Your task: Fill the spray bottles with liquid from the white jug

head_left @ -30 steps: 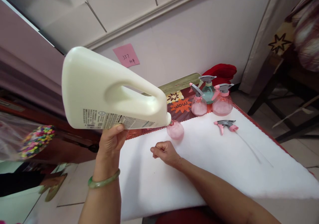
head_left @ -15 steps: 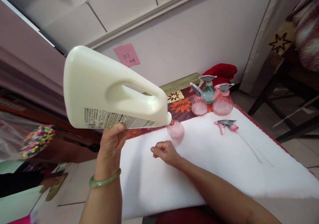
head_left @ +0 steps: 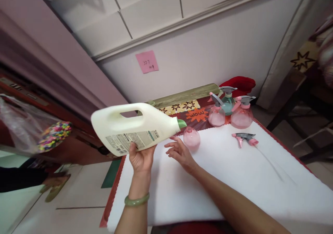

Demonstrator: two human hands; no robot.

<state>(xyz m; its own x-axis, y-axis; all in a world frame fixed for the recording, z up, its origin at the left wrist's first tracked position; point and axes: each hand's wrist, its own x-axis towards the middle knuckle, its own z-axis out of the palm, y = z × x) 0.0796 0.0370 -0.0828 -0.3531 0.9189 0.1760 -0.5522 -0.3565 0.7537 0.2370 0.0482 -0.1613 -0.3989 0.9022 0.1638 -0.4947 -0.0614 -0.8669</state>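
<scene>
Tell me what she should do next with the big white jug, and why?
Probably tip the white jug a little more, spout over the open pink bottle. The left hand holds it nearly level, its green spout just short of the bottle, while the right hand waits beside it.

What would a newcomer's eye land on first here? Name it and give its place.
First the big cream jug, lying nearly level in the air at centre-left, its green spout toward a round pink bottle on the white cloth. The left hand props the jug from below; the right hand hovers open beside the bottle. Next, three spray bottles at the table's far edge, and a loose sprayer head lying on the cloth.
</scene>
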